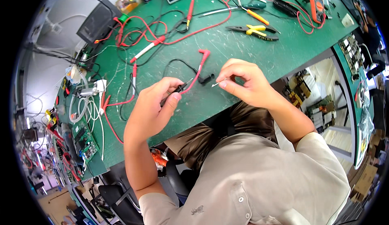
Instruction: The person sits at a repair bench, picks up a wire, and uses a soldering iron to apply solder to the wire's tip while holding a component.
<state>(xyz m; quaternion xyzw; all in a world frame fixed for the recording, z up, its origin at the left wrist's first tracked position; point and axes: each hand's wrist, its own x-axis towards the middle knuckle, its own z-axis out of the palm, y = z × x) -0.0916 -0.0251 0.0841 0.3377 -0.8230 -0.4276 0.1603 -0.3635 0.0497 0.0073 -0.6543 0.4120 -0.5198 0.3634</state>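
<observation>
A slim black test probe (178, 89) with a thin, pointed metal tip is held above the green bench (259, 56), tip angled off toward the right. The other bit in play is a tiny pale metallic piece (216, 84), slender and light-coloured; it could be a pin or a scrap of wire, but it's too small here to be sure. Between the hands and a little beyond, a black plug (207, 79) and a red angled plug (204, 54) can be seen.

Container-wise, a yellowish box (128, 2) is parked well past the left hand, its contents too blurred to name. A small pale cup (347, 20) is set far beyond the right hand.

As for the hands, they're kept apart. The probe is gripped between the thumb and curled fingers of the left hand (152, 106); the metallic piece is pinched by thumb and forefinger of the right hand (246, 81).
</observation>
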